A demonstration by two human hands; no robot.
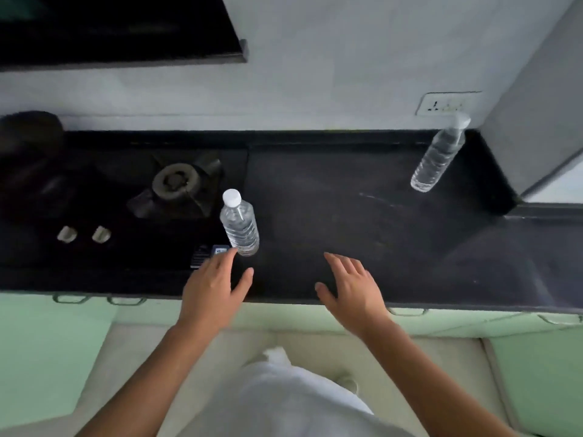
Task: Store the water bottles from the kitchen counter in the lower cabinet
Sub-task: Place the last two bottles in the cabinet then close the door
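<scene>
A dark counter [331, 200] carries a burner [175, 182] at left. Beside it a bottle [240, 225] stands upright, with the left hand [211, 288], fingers spread and empty, just beside its base. The right hand [353, 288] hovers spread and empty. A second bottle [437, 159] stands far right.

Black gas burner [175, 182] at left; white wall socket [448, 104] at far right.

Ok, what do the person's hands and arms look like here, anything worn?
The left hand and the right hand are bare: no gloves, rings, watch or bands show. The forearms are uncovered to the frame's edge, with no sleeves in view. A white garment covers the body below.
</scene>
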